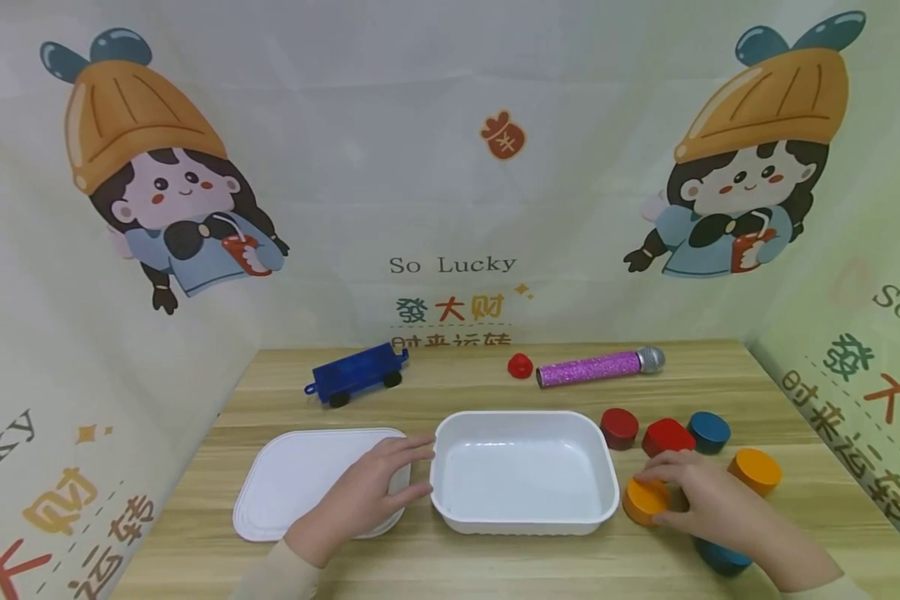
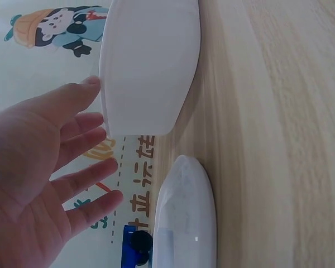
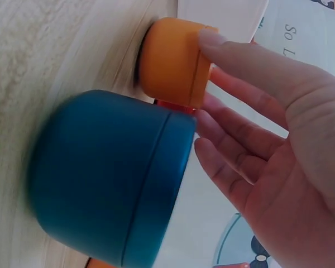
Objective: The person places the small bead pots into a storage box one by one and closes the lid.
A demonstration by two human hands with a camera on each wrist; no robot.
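A white rectangular tub [image 1: 523, 527] stands in the middle of the table. At its left rim is my left hand [image 1: 378, 483], fingers extended and spread; in the left wrist view the thumb of the left hand [image 2: 39, 151] meets the tub's rim [image 2: 151, 72]. My right hand [image 1: 708, 496] holds a small round orange tin [image 1: 646, 502] right of the tub. The right wrist view shows the thumb of the right hand [image 3: 301, 145] on the lid edge of the orange tin [image 3: 170, 61], the other fingers partly behind it. A round blue tin [image 3: 106, 173] sits close by.
A flat white lid [image 1: 300, 479] lies left of the tub. Along the back are a blue toy wagon [image 1: 360, 372], a small red piece [image 1: 521, 366] and a pink glitter microphone [image 1: 596, 367]. More tins surround my right hand: red [image 1: 618, 428], red [image 1: 669, 437], blue [image 1: 708, 432], orange [image 1: 755, 472].
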